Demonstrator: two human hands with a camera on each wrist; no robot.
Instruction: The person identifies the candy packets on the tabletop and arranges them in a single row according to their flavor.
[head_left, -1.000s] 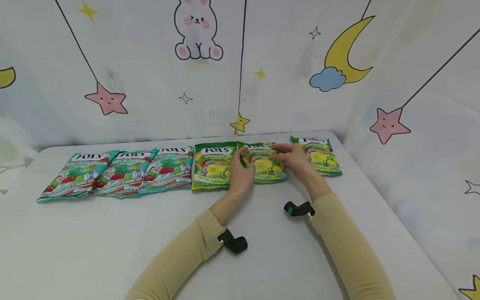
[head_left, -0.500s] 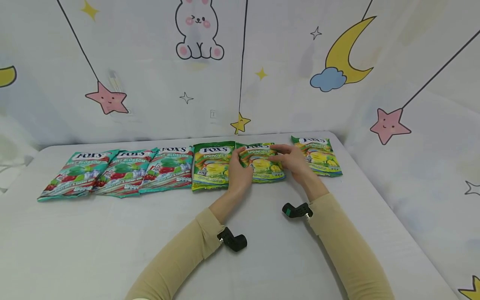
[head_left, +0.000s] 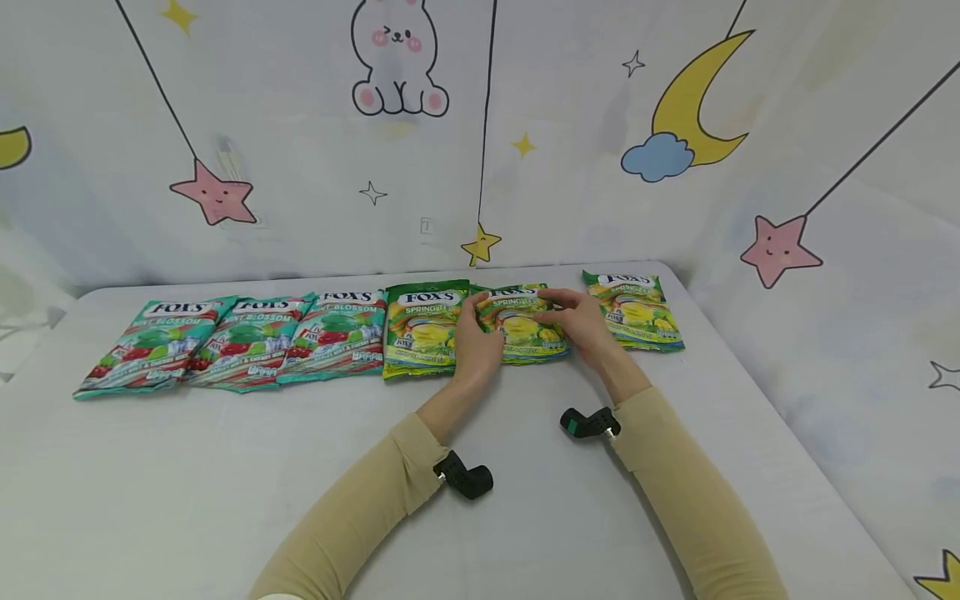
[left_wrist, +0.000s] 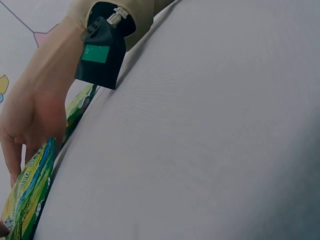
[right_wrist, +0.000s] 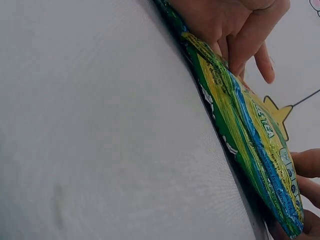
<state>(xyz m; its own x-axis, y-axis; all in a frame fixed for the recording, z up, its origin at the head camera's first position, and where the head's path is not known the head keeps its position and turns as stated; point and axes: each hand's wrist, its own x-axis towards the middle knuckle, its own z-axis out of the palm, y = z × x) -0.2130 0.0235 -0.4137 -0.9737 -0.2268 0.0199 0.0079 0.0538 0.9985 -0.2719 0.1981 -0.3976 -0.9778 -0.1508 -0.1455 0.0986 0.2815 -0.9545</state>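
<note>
In the head view, a green and yellow candy bag [head_left: 519,329] marked Spring Tea lies between both hands. My left hand [head_left: 478,346] grips its left side, thumb toward the bag's front. My right hand [head_left: 587,327] holds the right side, fingers over the upper right part. The right wrist view shows this bag [right_wrist: 250,135] edge-on, right-hand fingers [right_wrist: 306,164] around its near end. From the left wrist, the right hand [left_wrist: 37,117] reaches behind the bag [left_wrist: 31,192]. A second Spring Tea bag [head_left: 426,333] sits directly left, partly covered by my left hand.
Another green bag [head_left: 636,315] lies to the right, apart from the held one. Three teal mint candy bags [head_left: 153,346] overlap in a row at the left. A white cloth-covered table [head_left: 495,517] runs back to a printed curtain [head_left: 300,150].
Both hands and the bag between them have shifted slightly left, closer against the neighbouring green bag. The other bags keep their places.
</note>
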